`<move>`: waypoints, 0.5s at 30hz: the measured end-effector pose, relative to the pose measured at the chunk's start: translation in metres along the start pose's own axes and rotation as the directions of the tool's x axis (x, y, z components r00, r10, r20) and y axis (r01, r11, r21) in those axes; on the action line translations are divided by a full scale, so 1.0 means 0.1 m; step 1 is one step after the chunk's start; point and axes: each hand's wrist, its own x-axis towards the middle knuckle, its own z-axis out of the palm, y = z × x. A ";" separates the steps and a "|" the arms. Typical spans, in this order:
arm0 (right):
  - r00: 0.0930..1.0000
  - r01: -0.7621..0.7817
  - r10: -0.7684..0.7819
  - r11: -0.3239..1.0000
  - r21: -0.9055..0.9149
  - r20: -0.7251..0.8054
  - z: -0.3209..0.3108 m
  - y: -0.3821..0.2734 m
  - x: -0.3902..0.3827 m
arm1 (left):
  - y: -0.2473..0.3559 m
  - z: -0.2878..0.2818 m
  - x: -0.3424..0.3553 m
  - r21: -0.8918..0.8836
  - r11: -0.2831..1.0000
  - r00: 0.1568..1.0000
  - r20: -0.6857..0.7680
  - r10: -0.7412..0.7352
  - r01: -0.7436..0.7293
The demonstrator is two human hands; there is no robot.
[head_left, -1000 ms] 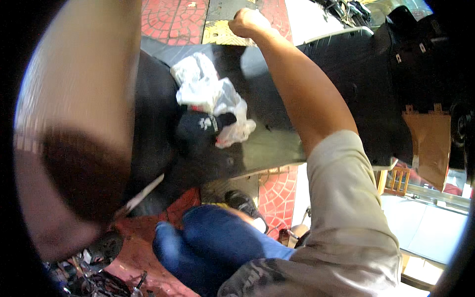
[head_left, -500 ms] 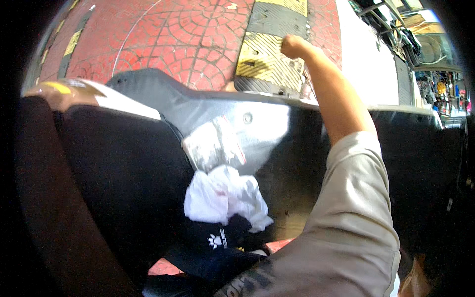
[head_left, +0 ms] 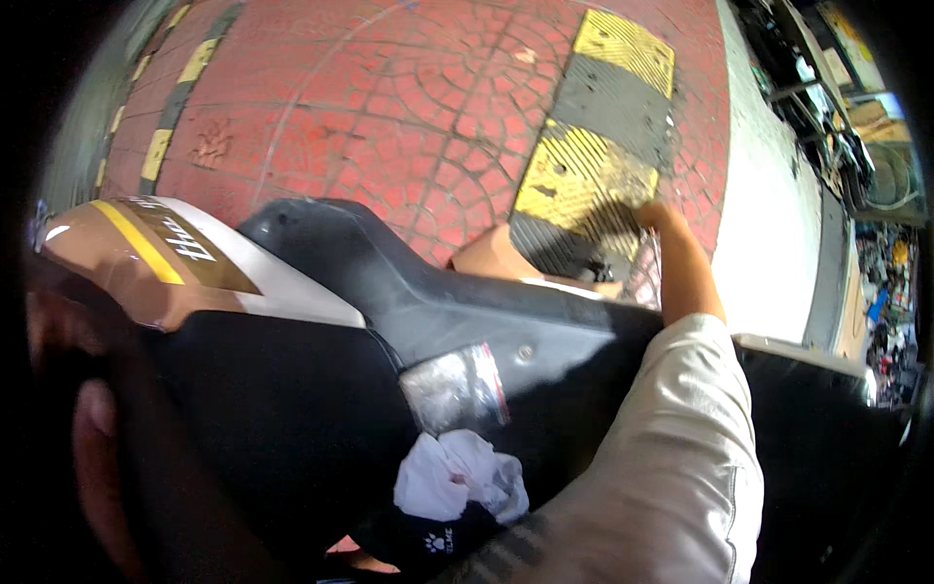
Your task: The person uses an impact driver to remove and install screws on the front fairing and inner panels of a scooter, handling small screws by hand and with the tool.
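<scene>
My right arm, in a light khaki sleeve, reaches over a scooter's dark plastic body point(head_left: 467, 302). My right hand point(head_left: 659, 216) is bent at the wrist beyond the scooter's far edge, above the yellow-and-black speed bump point(head_left: 584, 180). Its fingers are mostly hidden, so what they hold does not show. A brown panel point(head_left: 496, 258) juts out at that far edge, left of the hand. At the left rim, close and in deep shadow, is what looks like part of my left hand point(head_left: 95, 414); its grip is unclear.
On the scooter lie a clear plastic packet point(head_left: 452, 391), a crumpled white bag point(head_left: 457, 477) and a black cloth item point(head_left: 428, 530) with a white paw print. A brown-and-white body panel point(head_left: 175, 258) is at left. Red paving point(head_left: 389, 127) lies beyond, with cluttered shelves point(head_left: 885, 311) at far right.
The view has shifted, so the scooter and speed bump sit lower and further right. My right hand has drawn nearer the scooter's far edge. Shadowed fingers now show at the left.
</scene>
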 end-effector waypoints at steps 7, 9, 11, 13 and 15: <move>0.978 0.071 -0.112 0.971 -0.227 -0.174 0.49 -0.03 0.13 | 0.31 -0.13 0.01 0.271 0.961 0.993 -0.094 0.076 -0.048; 0.963 0.022 -0.119 0.930 -0.366 -0.244 0.35 0.36 0.11 | 0.28 -0.13 0.01 0.282 0.953 0.983 -0.106 0.147 -0.112; 0.964 0.015 -0.087 0.961 -0.277 -0.251 0.13 -0.20 -0.19 | 0.45 -0.20 0.03 0.386 0.914 0.988 -0.041 0.149 -0.121; 0.915 -0.122 0.222 0.948 0.293 -0.338 -0.33 -1.01 -0.95 | 0.66 -0.26 0.08 0.492 0.863 0.992 0.017 0.126 -0.119; 0.874 -0.108 0.199 0.969 0.223 -0.444 -0.38 -0.98 -1.11 | 0.63 -0.23 0.12 0.492 0.860 0.987 -0.012 0.161 -0.134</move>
